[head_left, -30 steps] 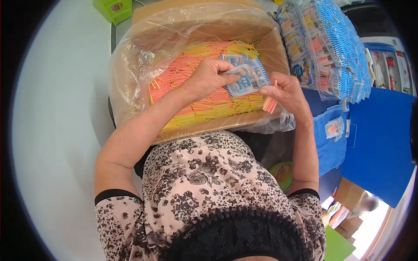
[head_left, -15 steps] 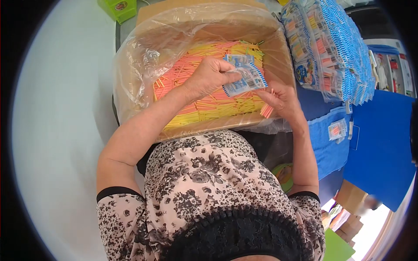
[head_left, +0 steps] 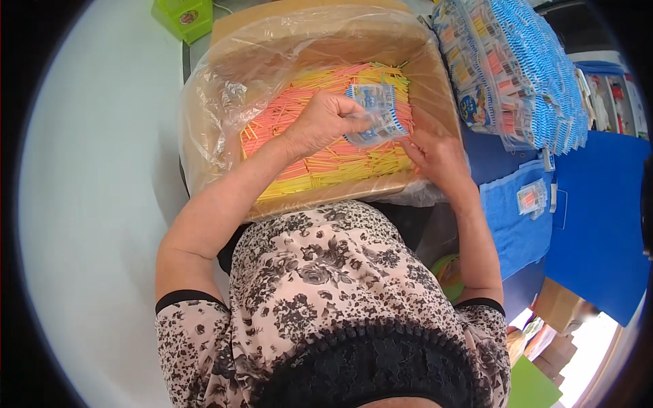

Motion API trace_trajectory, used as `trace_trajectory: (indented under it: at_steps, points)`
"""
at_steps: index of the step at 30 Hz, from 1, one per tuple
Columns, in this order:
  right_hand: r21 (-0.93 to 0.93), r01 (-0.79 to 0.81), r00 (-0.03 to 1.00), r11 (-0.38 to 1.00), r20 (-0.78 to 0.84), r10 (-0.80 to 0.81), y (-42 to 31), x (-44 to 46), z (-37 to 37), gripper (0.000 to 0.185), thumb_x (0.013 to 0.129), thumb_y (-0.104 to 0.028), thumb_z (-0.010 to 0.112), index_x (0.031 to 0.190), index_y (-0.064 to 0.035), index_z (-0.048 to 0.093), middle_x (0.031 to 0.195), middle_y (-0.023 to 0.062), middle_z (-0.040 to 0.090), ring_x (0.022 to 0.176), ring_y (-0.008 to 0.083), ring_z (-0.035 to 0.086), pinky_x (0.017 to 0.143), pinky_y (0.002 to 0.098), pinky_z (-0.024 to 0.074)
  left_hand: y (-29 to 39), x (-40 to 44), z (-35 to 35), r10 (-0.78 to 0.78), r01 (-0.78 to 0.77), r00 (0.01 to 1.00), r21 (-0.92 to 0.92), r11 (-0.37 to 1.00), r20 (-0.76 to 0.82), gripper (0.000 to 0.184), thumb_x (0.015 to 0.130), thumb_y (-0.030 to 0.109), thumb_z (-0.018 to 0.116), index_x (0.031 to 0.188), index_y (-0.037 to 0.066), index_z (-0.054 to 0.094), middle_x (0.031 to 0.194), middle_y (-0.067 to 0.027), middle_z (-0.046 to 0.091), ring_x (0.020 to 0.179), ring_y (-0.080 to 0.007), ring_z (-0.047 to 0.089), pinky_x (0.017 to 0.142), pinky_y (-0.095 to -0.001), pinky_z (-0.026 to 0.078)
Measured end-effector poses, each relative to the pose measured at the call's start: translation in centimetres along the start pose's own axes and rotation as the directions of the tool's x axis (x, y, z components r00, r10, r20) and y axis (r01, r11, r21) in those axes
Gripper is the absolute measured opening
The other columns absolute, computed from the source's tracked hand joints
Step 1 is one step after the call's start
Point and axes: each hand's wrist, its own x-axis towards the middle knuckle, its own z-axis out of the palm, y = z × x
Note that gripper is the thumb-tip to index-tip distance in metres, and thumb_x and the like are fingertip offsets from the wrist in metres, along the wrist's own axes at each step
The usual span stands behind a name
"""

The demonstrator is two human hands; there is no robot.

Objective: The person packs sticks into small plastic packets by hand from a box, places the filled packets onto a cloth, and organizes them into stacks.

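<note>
Our left hand has the clear packet pinched between thumb and fingers, over the box of pink and yellow sticks. It's shiny and bent, with blue print and stripy blue edges. Both our elbows are bent, and our right hand sits by the packet's lower corner, fingers curled. Can't tell what that one's gripping, and we can't make out whether it's one folded packet or two overlapping.
</note>
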Motion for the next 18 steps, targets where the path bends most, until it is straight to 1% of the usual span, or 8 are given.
trace_trajectory:
  at_steps: [4, 5, 6, 7, 8, 11, 16, 18]
  points:
    - [0.062, -0.093, 0.996, 0.994, 0.011, 0.093, 0.3, 0.1, -0.5, 0.036, 0.085, -0.018, 0.066, 0.059, -0.0036, 0.046, 0.054, -0.0052, 0.047, 0.051, 0.0043, 0.045, 0.043, 0.0270, 0.0312, 0.3, -0.2, 0.2, -0.004, 0.005, 1.000, -0.042, 0.999, 0.020, 0.012, 0.081, 0.007, 0.069, 0.090, -0.002, 0.069, 0.082, -0.0045, 0.069, 0.072, -0.0063, 0.060, 0.067, -0.0227, 0.051]
    - [0.259, -0.166, 0.985, 0.951, -0.001, 0.172, 0.3, 0.3, -0.7, 0.035, 0.086, -0.018, 0.065, 0.059, -0.0048, 0.048, 0.055, -0.0054, 0.047, 0.050, 0.0044, 0.045, 0.042, 0.0265, 0.0308, 0.3, -0.2, 0.2, -0.008, 0.009, 1.000, -0.060, 0.998, 0.025, 0.012, 0.081, 0.006, 0.069, 0.090, -0.002, 0.070, 0.082, -0.0045, 0.069, 0.072, -0.0064, 0.061, 0.068, -0.0226, 0.051]
    - [0.448, -0.226, 0.968, 0.865, 0.005, 0.250, 0.4, 0.5, -0.8, 0.034, 0.086, -0.019, 0.065, 0.059, -0.0060, 0.049, 0.055, -0.0056, 0.048, 0.049, 0.0044, 0.045, 0.041, 0.0260, 0.0303, 0.4, -0.1, 0.3, -0.012, 0.014, 1.000, -0.078, 0.997, 0.029, 0.012, 0.080, 0.005, 0.070, 0.091, -0.001, 0.070, 0.083, -0.0045, 0.069, 0.073, -0.0065, 0.061, 0.069, -0.0225, 0.051]
    - [0.619, -0.273, 0.945, 0.736, 0.031, 0.325, 0.5, 0.7, -1.0, 0.033, 0.087, -0.019, 0.064, 0.060, -0.0073, 0.051, 0.056, -0.0058, 0.049, 0.047, 0.0045, 0.045, 0.040, 0.0255, 0.0298, 0.4, -0.1, 0.2, -0.018, 0.021, 0.999, -0.077, 0.997, 0.029, 0.012, 0.080, 0.005, 0.070, 0.091, -0.001, 0.070, 0.083, -0.0045, 0.069, 0.073, -0.0065, 0.061, 0.069, -0.0225, 0.051]
    - [0.621, -0.279, 0.943, 0.732, 0.034, 0.331, 0.2, 1.1, -1.5, 0.033, 0.087, -0.019, 0.064, 0.060, -0.0073, 0.051, 0.056, -0.0058, 0.049, 0.047, 0.0045, 0.045, 0.040, 0.0255, 0.0298, 0.2, -0.1, 0.2, -0.018, 0.020, 0.999, -0.053, 0.998, 0.031, 0.013, 0.080, 0.004, 0.070, 0.091, -0.001, 0.070, 0.083, -0.0043, 0.069, 0.074, -0.0067, 0.061, 0.070, -0.0228, 0.051]
    - [0.812, -0.403, 0.867, 0.423, 0.191, 0.460, -1.4, 2.8, -3.0, 0.029, 0.088, -0.018, 0.063, 0.062, -0.0096, 0.052, 0.058, -0.0072, 0.049, 0.047, 0.0010, 0.041, 0.040, 0.0205, 0.0282, -0.1, 0.1, 0.2, -0.008, 0.008, 0.999, -0.001, 1.000, 0.051, 0.014, 0.079, 0.004, 0.070, 0.093, -0.001, 0.070, 0.083, -0.0040, 0.069, 0.076, -0.0071, 0.062, 0.073, -0.0234, 0.051]
    - [0.830, -0.440, 0.866, 0.342, 0.292, 0.405, -2.2, 4.7, -2.4, 0.025, 0.089, -0.017, 0.062, 0.066, -0.0093, 0.054, 0.058, -0.0070, 0.050, 0.050, -0.0006, 0.042, 0.041, 0.0181, 0.0296, 0.5, -0.3, 0.3, -0.006, 0.002, 0.995, 0.036, 0.999, 0.103, 0.018, 0.077, 0.003, 0.071, 0.095, -0.001, 0.070, 0.084, -0.0041, 0.069, 0.077, -0.0076, 0.062, 0.074, -0.0241, 0.051]
    - [0.796, -0.427, 0.887, 0.429, 0.276, 0.370, -1.7, 5.0, -1.5, 0.026, 0.089, -0.016, 0.063, 0.066, -0.0077, 0.054, 0.058, -0.0070, 0.049, 0.051, -0.0012, 0.042, 0.041, 0.0187, 0.0296, 0.4, -0.2, 0.3, 0.012, -0.015, 0.988, 0.021, 1.000, 0.153, 0.018, 0.077, 0.003, 0.071, 0.095, -0.001, 0.070, 0.084, -0.0041, 0.069, 0.077, -0.0078, 0.062, 0.074, -0.0241, 0.051]
